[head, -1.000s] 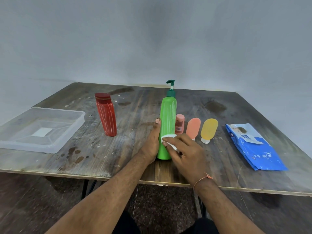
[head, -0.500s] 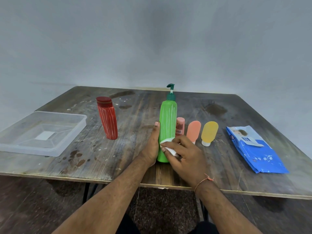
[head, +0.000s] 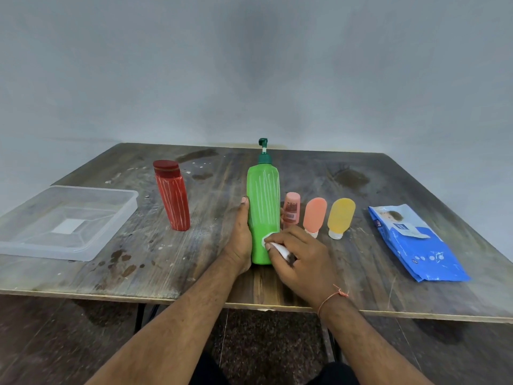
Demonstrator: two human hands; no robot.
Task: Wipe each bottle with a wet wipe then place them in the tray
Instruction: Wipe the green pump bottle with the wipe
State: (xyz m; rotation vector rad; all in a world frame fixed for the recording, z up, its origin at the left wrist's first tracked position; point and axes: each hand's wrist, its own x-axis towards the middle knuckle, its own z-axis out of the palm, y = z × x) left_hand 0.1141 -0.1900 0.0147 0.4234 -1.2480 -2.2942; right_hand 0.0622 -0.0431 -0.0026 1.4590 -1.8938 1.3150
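A tall green pump bottle (head: 262,201) with white chalk-like streaks stands upright near the table's front edge. My left hand (head: 241,240) wraps its lower left side, thumb up along the bottle. My right hand (head: 298,255) pinches a white wet wipe (head: 277,245) and presses it against the bottle's lower front. A red bottle (head: 172,198) stands to the left. Right of the green bottle stand a small pink bottle (head: 291,209), an orange tube (head: 314,215) and a yellow tube (head: 340,216). The clear plastic tray (head: 111,234) sits at the far left, holding no bottles.
A blue pack of wet wipes (head: 416,243) lies at the right side of the worn wooden table (head: 138,268). A grey wall rises behind the table. Dark stains mark the tabletop near the tray.
My right hand has slid the wipe slightly on the green bottle's lower front. My left hand keeps its hold. The camera view has shifted a little.
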